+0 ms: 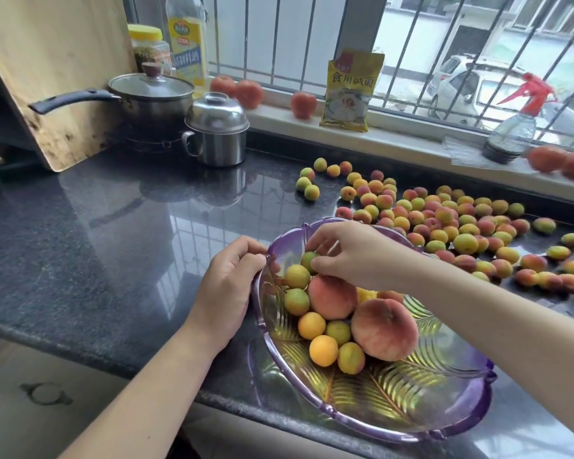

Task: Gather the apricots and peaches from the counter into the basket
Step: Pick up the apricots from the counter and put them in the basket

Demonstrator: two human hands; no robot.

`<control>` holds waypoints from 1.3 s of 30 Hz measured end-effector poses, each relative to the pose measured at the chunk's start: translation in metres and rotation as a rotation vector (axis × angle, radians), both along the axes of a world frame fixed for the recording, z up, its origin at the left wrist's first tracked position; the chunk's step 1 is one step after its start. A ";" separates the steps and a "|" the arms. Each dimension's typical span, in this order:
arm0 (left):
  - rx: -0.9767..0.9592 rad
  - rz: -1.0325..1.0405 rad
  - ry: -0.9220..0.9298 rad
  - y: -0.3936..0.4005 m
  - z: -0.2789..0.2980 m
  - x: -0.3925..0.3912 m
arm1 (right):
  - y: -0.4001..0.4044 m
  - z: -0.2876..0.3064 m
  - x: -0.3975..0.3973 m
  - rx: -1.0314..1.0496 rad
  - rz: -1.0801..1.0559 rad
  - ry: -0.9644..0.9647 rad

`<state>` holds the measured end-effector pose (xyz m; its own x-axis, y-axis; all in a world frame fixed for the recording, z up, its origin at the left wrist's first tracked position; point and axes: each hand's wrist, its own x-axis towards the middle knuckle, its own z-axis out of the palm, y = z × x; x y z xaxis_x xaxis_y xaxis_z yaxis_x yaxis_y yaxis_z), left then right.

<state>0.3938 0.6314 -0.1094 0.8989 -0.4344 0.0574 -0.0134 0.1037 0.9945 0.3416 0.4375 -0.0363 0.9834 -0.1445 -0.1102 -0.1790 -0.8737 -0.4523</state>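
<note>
Counter (pixel 113 226) dark polished granite under barred window (pixel 411 44); left hand (pixel 227 286) grips basket (pixel 411 422) rim, right hand (pixel 348 253) pinches apricot (pixel 307 260).

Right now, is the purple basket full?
No. The basket holds two peaches and some apricots; much of its bottom shows.

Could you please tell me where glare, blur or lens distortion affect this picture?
Head view: window glare streaks the counter; the tomatoes at the right edge are smeared; wide-angle bending tilts the window bars; the basket and both hands are sharp.
</note>
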 end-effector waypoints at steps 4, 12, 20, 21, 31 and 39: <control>-0.008 -0.010 -0.003 -0.001 -0.001 0.001 | 0.003 -0.001 0.003 0.009 0.003 0.020; -0.014 -0.022 -0.025 -0.004 -0.004 0.006 | -0.042 0.044 0.044 0.102 -0.198 -0.292; -0.002 -0.052 -0.043 -0.005 -0.011 0.014 | -0.065 -0.004 0.156 -0.036 -0.266 0.023; -0.001 -0.053 -0.047 -0.005 -0.011 0.015 | -0.062 -0.007 0.165 -0.065 -0.253 0.037; -0.032 -0.094 -0.020 -0.005 -0.011 0.015 | -0.071 -0.012 0.162 -0.108 -0.338 -0.059; -0.050 -0.068 -0.002 -0.004 -0.009 0.010 | -0.050 0.058 0.046 0.332 -0.237 -0.256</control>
